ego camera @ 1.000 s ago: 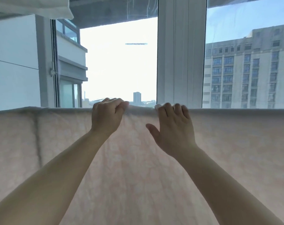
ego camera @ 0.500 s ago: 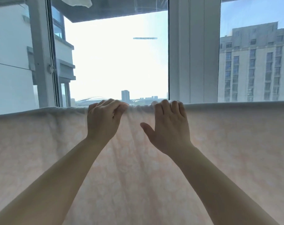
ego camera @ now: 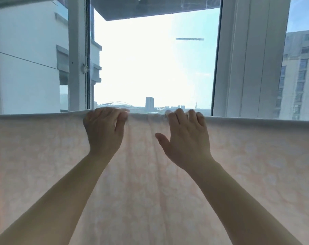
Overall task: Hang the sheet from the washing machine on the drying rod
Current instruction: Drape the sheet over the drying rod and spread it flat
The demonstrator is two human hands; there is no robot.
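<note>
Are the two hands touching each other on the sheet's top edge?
Apart. The head view shows bunched sheet plainly visible between the left hand and the right hand.

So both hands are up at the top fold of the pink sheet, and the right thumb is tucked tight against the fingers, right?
Not quite. The head view shows both hands at the top fold of the pink sheet, but the right hand has its thumb spread out to the side, apart from the fingers. The left hand is the one with its thumb close by its fingers.

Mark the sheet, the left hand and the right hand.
sheet (ego camera: 256,165): head view, bare hanging cloth at right.
left hand (ego camera: 104,131): head view, back of hand.
right hand (ego camera: 187,140): head view, back of hand.
</note>
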